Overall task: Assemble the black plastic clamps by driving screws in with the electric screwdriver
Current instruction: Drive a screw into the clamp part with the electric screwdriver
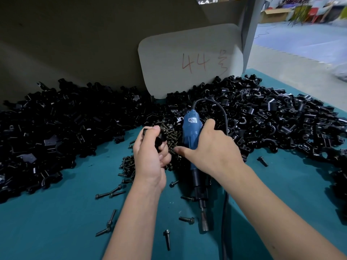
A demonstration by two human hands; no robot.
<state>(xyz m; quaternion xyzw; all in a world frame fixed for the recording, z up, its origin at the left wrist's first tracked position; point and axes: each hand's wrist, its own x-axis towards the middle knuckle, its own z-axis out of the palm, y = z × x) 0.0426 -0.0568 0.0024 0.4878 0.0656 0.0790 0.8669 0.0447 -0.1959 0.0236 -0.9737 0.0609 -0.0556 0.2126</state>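
My left hand (150, 152) grips a black plastic clamp (159, 138) just above the heap of dark screws (169, 139) at the table's middle. My right hand (208, 147) wraps the blue electric screwdriver (191, 132), thumb stretched toward the left hand. The tool points toward me, and its black nose and metal bit (204, 220) hang over the teal table (65, 222). Its black cord (224, 212) loops from the tool's top and runs down past my right forearm. Several loose screws (167, 239) lie scattered on the cloth near me.
Large heaps of black clamp parts spread across the left (47, 128) and right (272, 119) of the table. A grey card (189, 59) marked "44" leans on the backboard behind them. Beyond the table's right edge (319, 94) lies the workshop floor.
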